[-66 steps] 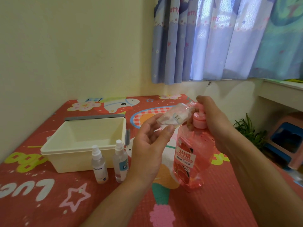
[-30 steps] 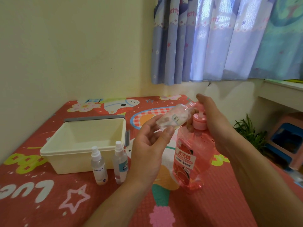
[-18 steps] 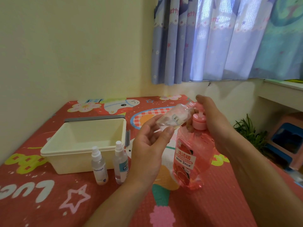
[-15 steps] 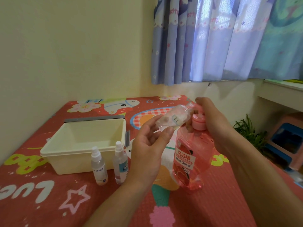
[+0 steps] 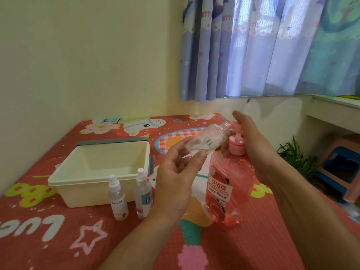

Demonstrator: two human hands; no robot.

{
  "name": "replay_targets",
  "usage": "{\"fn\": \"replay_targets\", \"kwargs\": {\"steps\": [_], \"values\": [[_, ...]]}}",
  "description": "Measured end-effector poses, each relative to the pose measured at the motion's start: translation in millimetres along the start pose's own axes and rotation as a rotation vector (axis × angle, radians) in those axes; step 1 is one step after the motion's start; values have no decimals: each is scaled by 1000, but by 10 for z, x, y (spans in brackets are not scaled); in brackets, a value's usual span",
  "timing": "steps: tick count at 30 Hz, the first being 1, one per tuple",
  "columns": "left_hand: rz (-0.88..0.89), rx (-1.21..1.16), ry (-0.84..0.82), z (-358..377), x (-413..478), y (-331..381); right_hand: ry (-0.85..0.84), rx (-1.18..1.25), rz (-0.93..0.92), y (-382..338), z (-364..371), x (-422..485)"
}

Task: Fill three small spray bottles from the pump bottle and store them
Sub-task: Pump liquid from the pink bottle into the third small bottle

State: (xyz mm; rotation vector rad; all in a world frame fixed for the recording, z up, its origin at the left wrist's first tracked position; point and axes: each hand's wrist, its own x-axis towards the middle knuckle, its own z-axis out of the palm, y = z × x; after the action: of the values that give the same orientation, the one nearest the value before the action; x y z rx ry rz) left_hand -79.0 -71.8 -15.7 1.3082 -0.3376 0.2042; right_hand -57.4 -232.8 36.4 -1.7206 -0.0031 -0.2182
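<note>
Left hand (image 5: 175,172) grips an uncapped small spray bottle (image 5: 204,142), thumb and fingers curled round its base. The bottle is tilted, with its neck up against the spout of the pink pump bottle (image 5: 228,184), which stands on the table (image 5: 58,240). Right hand (image 5: 253,145) rests flat on the pump head, fingers straight. Two capped spray bottles (image 5: 117,197) (image 5: 143,193) stand upright just in front of the cream bin (image 5: 93,184).

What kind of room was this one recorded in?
Probably a child's room at home: cartoon curtains over a window, a cartoon-print mat as the work surface, a small plastic stool by a potted plant.
</note>
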Motion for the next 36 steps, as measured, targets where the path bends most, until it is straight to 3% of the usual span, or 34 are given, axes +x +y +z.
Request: {"fn": "replay_targets", "kwargs": {"steps": [36], "values": [[7, -22, -5, 2, 9, 1, 31, 4, 9, -2, 10, 6]]}}
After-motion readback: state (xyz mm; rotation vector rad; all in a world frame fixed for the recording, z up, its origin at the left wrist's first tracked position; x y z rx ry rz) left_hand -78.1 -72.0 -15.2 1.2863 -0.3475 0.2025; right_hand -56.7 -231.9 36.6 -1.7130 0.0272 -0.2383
